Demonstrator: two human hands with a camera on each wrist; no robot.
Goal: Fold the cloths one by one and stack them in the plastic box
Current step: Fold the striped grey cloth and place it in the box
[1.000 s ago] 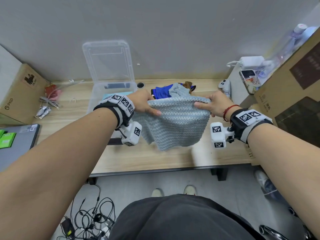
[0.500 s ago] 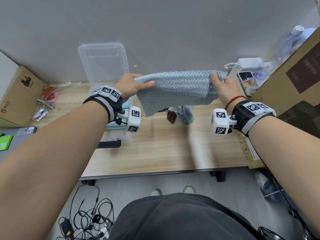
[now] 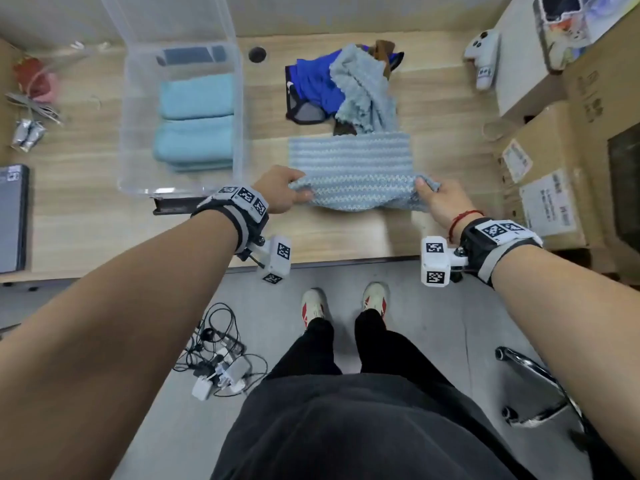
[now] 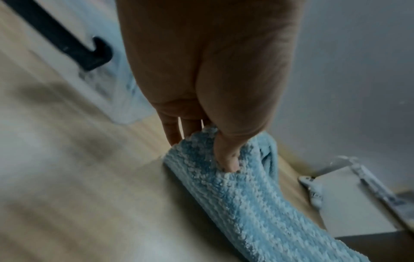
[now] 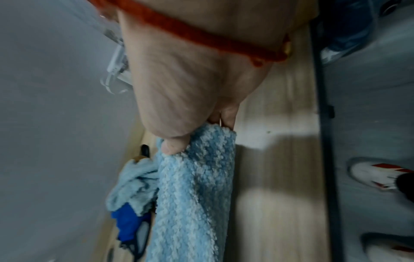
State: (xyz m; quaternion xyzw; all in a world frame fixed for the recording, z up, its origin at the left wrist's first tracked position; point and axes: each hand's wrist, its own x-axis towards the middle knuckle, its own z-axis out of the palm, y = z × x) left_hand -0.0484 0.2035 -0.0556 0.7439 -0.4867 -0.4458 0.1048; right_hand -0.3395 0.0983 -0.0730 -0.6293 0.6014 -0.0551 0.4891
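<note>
A light blue knitted cloth [image 3: 349, 168] lies spread on the wooden table, its far part flat and its near edge raised. My left hand [image 3: 284, 194] pinches the near left corner [image 4: 201, 159], thumb on top. My right hand [image 3: 440, 199] pinches the near right corner [image 5: 201, 147]. The clear plastic box [image 3: 239, 109] stands to the left of the cloth, with folded turquoise cloths [image 3: 194, 123] stacked inside. Behind the spread cloth sits a pile of unfolded cloths [image 3: 346, 84]: a blue one, a pale blue one and a brown one.
The box lid [image 3: 166, 15] leans against the wall behind the box. Cardboard boxes [image 3: 554, 188] crowd the table's right end, with a white controller [image 3: 483, 60] beyond. A grey laptop [image 3: 12, 216] lies at the far left. Cables lie on the floor by my feet.
Both hands held the cloth stretched high in the air before. They have come down and toward me, and most of the cloth now lies flat on the table.
</note>
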